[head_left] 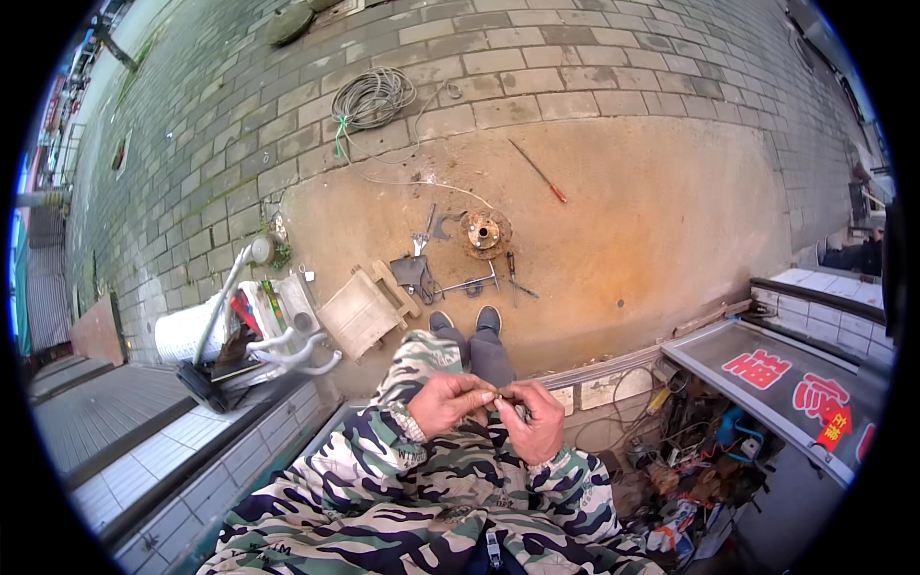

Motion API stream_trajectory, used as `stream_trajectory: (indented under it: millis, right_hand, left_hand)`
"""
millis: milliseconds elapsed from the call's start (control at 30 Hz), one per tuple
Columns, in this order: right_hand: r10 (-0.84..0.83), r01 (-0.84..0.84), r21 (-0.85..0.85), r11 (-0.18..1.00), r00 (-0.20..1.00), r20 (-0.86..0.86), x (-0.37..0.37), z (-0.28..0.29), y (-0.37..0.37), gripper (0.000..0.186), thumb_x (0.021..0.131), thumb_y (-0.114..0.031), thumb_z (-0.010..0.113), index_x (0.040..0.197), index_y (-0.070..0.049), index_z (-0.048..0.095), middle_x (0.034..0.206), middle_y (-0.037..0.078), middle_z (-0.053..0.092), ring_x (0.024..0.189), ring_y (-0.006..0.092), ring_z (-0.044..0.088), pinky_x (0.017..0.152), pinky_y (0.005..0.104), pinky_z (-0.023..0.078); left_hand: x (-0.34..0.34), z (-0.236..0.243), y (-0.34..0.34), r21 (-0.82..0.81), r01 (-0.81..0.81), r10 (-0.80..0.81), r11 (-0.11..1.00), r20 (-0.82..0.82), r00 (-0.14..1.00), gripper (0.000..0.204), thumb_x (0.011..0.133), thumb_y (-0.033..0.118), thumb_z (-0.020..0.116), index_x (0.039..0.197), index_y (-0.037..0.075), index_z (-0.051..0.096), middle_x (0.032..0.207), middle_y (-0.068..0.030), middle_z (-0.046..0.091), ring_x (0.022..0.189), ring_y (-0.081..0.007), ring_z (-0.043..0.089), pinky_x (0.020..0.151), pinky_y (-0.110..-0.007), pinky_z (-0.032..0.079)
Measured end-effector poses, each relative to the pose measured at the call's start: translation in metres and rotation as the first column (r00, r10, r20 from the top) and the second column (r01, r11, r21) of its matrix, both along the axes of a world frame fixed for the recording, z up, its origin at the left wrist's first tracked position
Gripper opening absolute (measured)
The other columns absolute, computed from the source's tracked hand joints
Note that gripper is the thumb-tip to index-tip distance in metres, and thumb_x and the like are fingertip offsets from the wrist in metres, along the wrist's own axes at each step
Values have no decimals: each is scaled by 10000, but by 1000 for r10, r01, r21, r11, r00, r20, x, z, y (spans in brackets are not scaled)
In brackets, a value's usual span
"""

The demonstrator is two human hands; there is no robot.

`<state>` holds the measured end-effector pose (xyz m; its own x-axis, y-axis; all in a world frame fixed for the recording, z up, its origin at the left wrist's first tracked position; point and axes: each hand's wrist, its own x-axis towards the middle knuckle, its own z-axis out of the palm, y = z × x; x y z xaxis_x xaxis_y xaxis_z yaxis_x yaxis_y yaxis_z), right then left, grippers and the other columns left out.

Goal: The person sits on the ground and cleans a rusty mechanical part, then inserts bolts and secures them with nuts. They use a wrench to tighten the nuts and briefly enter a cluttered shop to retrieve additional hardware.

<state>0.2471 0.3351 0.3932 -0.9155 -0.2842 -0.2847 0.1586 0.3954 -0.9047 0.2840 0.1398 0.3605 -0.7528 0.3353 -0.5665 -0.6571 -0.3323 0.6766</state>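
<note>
My left hand [444,402] and my right hand [534,422] meet in front of my body, thumbs and fingertips pinched together. Something small is between them, too hidden to name. Beyond my shoes [488,320], a rusty round metal part with a central hole [473,243] rests on the concrete. Around it lie a T-shaped metal tool [470,283], a dark-handled screwdriver [512,265], a dark flat piece [412,276] and a fork-shaped grey metal piece [443,227]. Farther off is a long thin rod with a red handle [545,178].
A small wooden stool [359,311] stands left of my feet. Beside it are a white bucket [182,333] and pale curved pipes [297,355]. A cable coil [374,96] lies on the paving, its loose end running toward the rusty part. Tools and scraps [671,470] clutter the right, below a framed panel [704,355].
</note>
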Motion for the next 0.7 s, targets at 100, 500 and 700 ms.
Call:
stream_trajectory:
  millis: [100, 500, 700]
  right_hand:
    - [-86, 86, -40, 995, 996, -3, -24, -5, -17, 162, 833, 8, 759, 983, 35, 706, 944, 137, 711, 791, 235, 722, 713, 326, 562]
    - [-100, 90, -174, 981, 994, -52, -120, -120, -96, 220, 765, 39, 773, 963, 6, 682, 945, 138, 699, 749, 254, 713, 664, 334, 568]
    - [-115, 101, -138, 985, 988, -99, -111, -283, -130, 237, 733, 41, 793, 940, -7, 687, 880, 120, 701, 707, 249, 722, 615, 344, 574]
  left_hand:
    - [-35, -7, -18, -49, 37, -37, 998, 5, 999, 215, 1032, 155, 678, 1129, -29, 730, 928, -46, 750, 750, -84, 686, 658, -225, 553]
    - [-200, -135, -130, 316, 462, -487, 829, 1, 873, 105, 975, 18, 719, 1063, -39, 726, 930, -64, 749, 800, -111, 696, 687, -255, 583]
    - [-246, -303, -150, 292, 825, -859, 484, -21, 511, 184, 994, 138, 729, 1080, -24, 716, 881, -31, 721, 745, -85, 654, 652, -247, 555]
